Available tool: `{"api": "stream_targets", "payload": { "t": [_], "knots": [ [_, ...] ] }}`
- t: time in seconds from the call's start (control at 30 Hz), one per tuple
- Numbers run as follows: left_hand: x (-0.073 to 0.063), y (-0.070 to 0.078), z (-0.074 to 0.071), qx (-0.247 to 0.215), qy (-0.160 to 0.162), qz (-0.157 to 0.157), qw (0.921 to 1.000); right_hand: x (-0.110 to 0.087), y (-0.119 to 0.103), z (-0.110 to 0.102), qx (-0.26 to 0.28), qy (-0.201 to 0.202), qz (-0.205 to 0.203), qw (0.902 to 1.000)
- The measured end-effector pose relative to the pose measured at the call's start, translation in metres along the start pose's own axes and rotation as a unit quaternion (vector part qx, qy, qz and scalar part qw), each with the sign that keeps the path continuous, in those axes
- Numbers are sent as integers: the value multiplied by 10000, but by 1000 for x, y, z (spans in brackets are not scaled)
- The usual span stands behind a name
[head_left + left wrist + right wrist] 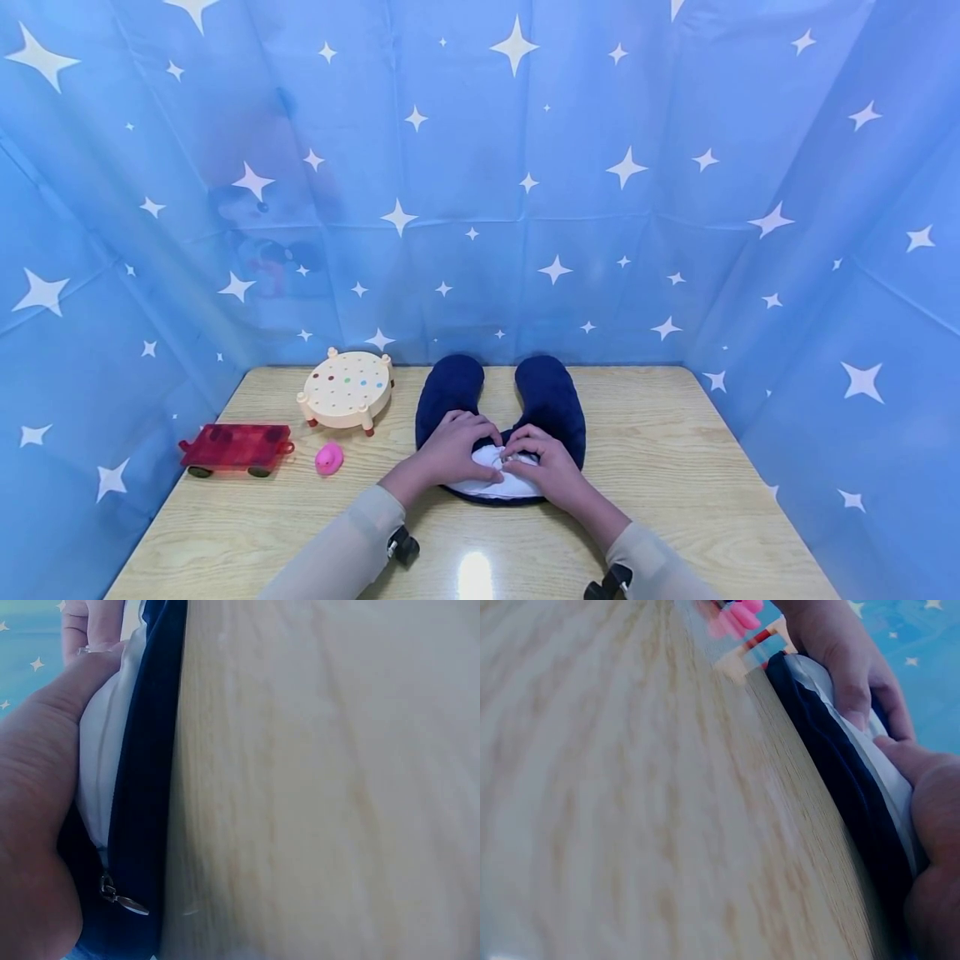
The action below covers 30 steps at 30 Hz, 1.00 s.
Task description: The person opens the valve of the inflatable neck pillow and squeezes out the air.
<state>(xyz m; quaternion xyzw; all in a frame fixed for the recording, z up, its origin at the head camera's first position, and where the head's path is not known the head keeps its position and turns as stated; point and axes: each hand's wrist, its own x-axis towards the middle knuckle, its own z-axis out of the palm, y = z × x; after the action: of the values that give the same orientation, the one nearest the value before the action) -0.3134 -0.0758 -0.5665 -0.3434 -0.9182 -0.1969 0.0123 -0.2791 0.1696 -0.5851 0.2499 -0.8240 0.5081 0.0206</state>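
Note:
A navy U-shaped neck pillow point(551, 400) lies on the table, its curved base toward me. Its cover is unzipped there, baring a white inner cushion point(480, 490). My left hand point(453, 450) grips the left part of the opening, fingers at the far edge and thumb on the white cloth. My right hand point(551, 467) pinches a small shiny, see-through thing point(94, 650) over the opening; its kind is too small to tell. The metal zipper pull point(129, 903) hangs at the opening's end in the left wrist view.
To the left stand a red see-through toy cart point(236, 447), a small pink toy point(328, 458) and a cream round toy table on its side point(348, 392) with coloured dots. A blue star-patterned curtain point(480, 167) encloses the wooden table point(675, 500).

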Motion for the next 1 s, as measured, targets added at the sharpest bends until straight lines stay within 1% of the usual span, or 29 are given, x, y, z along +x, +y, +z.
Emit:
{"api": "stream_targets", "payload": {
  "t": [0.33,0.6,1.0],
  "knots": [
    [0,-1,1,-47,34,31,10000,-1,0,0,-28,14,-65,10000],
    [-2,3,-4,-36,49,68,10000,1,-1,1,-92,12,-246,9997],
    [-2,2,-4,-48,50,94,9999,1,-1,1,-83,-2,-229,9997]
  ]
}}
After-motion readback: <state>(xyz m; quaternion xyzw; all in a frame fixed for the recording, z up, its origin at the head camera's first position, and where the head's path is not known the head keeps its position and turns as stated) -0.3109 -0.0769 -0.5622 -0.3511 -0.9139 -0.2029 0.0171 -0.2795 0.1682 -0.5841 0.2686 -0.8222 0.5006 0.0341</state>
